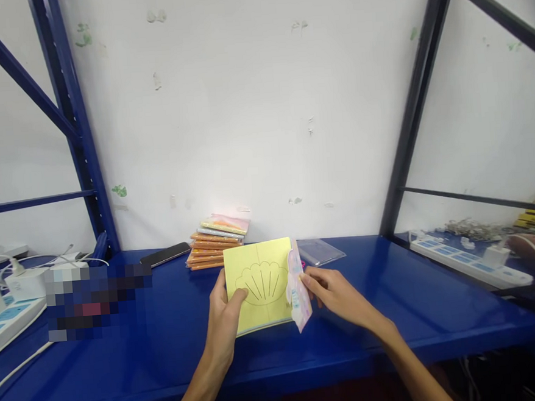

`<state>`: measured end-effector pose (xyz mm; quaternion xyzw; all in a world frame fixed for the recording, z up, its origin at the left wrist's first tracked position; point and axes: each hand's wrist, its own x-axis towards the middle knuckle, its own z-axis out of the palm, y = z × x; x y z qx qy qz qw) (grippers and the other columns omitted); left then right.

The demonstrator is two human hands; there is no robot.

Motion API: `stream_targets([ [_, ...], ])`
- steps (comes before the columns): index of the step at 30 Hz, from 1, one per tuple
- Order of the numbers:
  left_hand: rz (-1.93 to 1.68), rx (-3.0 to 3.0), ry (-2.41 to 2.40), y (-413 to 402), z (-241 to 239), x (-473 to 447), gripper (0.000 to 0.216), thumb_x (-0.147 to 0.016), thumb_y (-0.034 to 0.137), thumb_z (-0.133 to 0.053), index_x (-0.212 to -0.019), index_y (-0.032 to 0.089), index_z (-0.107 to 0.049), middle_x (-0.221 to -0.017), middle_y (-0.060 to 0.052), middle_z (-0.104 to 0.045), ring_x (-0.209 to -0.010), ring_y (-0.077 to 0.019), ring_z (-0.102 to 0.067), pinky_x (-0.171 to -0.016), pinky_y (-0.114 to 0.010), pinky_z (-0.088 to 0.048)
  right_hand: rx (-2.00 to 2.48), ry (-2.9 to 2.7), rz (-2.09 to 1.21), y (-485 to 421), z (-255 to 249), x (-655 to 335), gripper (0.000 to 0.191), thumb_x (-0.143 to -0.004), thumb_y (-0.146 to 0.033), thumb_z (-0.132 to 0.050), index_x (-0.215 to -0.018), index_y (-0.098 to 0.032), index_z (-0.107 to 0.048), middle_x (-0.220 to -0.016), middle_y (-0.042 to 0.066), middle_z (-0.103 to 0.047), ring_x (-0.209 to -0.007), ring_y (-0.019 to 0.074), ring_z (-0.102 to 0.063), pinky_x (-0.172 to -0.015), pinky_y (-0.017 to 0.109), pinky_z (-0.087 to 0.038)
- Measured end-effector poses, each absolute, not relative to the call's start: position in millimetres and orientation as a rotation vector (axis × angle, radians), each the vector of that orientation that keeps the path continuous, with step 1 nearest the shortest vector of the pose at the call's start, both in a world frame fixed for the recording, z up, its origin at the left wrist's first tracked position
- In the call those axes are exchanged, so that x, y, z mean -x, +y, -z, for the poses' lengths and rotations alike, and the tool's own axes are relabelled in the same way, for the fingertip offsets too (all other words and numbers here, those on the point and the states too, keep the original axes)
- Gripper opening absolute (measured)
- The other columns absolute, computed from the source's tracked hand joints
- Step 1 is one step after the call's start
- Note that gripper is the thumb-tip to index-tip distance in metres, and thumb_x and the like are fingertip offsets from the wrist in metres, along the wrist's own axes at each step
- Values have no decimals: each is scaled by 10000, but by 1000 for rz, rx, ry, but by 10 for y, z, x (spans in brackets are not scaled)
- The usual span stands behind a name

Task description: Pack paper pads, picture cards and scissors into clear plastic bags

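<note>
A pad of yellow paper printed with a scallop shell outline is held up over the blue table. My left hand grips its left edge, thumb across the front and fingers behind. At the pad's right side, my right hand pinches a pink and white patterned sheet between thumb and fingers. That sheet is bent edge-on towards me and covers part of the print beside the shell. A small pink bit shows behind it, too little to name.
Behind the pad stands a stack of packets, mostly orange. A phone lies left of it, a clear plastic sleeve to the right. Power strips with chargers and cables lie at both sides. Blue shelf posts frame the table.
</note>
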<state>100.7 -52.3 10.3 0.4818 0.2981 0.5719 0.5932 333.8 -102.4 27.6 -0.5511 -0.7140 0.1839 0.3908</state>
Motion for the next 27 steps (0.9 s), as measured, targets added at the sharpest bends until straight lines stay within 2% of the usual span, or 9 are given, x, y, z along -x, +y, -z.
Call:
stream_targets([
  [5,-1409,-1243,687,-555,-74,-1063,591,-831,241,-629,-1406,180,-506,-1242,-111,-728,-1130,-305,-697,-891,-366,-565,1336,-1735,-581,-1002,-260,-3345,353,-959,-530,-610,-1117,-234,-720,-1095,77,-771,-937,264,-719,-729,350,-566],
  [9,-1403,-1402,759,-563,-39,-1122,495,-831,215,-572,-1322,157,-570,-1214,-103,-720,-1085,-281,-695,-872,-333,-556,1279,-1702,-625,-954,-218,-3367,372,-910,-477,-709,-1212,-260,-710,-1142,64,-778,-954,269,-741,-812,393,-598],
  [12,-1316,-1493,803,-528,35,-1135,486,-811,204,-542,-1290,152,-601,-1175,-110,-706,-1086,-301,-675,-885,-377,-552,1257,-1714,-655,-932,-199,-3369,355,-894,-441,-737,-1202,-264,-728,-1135,55,-785,-965,279,-750,-838,410,-610],
  [17,-1612,-1670,1107,-483,127,-1111,395,-732,218,-588,-1116,167,-667,-1283,-135,-567,-1300,-351,-506,-1119,-487,-387,1222,-1751,-689,-942,-194,-3311,314,-909,-414,-724,-1187,-269,-743,-1120,46,-790,-990,285,-749,-866,416,-610],
  [19,-1534,-1625,1010,-503,105,-1106,400,-758,224,-578,-1155,182,-594,-1217,-120,-601,-1221,-322,-573,-1050,-462,-454,1224,-1766,-637,-946,-188,-3282,283,-930,-403,-699,-1177,-272,-743,-1099,38,-791,-966,280,-745,-857,420,-605],
  [21,-1425,-1506,893,-542,60,-1113,380,-792,233,-574,-1162,207,-495,-1085,-79,-659,-1020,-274,-665,-874,-394,-542,1227,-1773,-599,-949,-183,-3263,262,-942,-392,-685,-1167,-272,-741,-1089,31,-789,-943,272,-738,-842,421,-601],
  [23,-1453,-1390,840,-586,16,-1130,391,-802,251,-609,-1143,235,-417,-1035,-46,-673,-898,-235,-688,-758,-329,-552,1226,-1777,-606,-962,-188,-3258,266,-941,-381,-687,-1180,-273,-731,-1096,29,-786,-944,265,-730,-845,418,-597],
  [25,-1511,-1313,813,-621,-12,-1145,445,-806,276,-643,-1162,254,-376,-1020,-27,-673,-836,-213,-694,-708,-297,-544,1233,-1753,-617,-991,-206,-3264,422,-922,-362,-714,-1333,-299,-639,-1110,25,-778,-935,251,-723,-845,415,-598],
  [27,-1513,-1282,803,-642,-19,-1151,487,-817,305,-653,-1214,258,-374,-1012,-23,-683,-818,-212,-701,-699,-296,-544,1254,-1699,-551,-1030,-232,-3272,748,-895,-345,-749,-1547,-360,-381,-1190,22,-745,-906,230,-710,-838,417,-600],
])
